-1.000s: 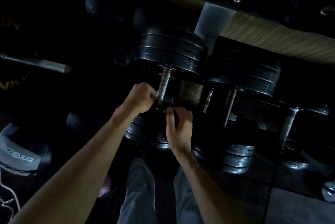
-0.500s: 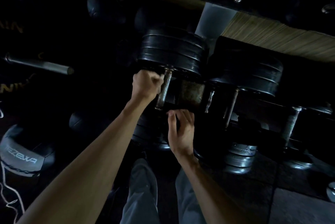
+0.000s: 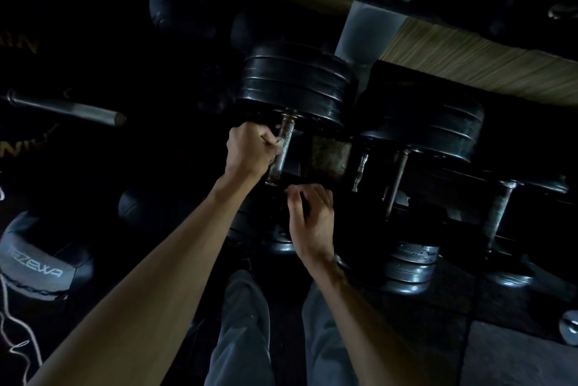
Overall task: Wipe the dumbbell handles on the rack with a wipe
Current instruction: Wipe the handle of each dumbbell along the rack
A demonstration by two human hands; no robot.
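L hand is curled in a fist round a pale wipe, pressing it against the left side of the steel handle of the nearest dumbbell on the rack. R hand sits just below and right of it, fingers loosely bent and apart, touching the dark front edge of the rack or the lower plates (too dim to tell which), holding nothing I can make out. The handle runs from the big black plate stack at the back edge of the rack down toward the front, where the lower plates are mostly hidden in shadow. It's bare metal w/ what looks like knurling, rigid, prob. a bit grimy; the dumbbell itself looks very heavy, so no point lifting it. Better to wrap the wipe round the bar mid-span and slide or twist along it. The wipe is thin and soft and could bunch or snag on the knurl. Further right along the rack, another dumbbell handle and a third handle look untouched. Off to the left, a barbell end pokes out.
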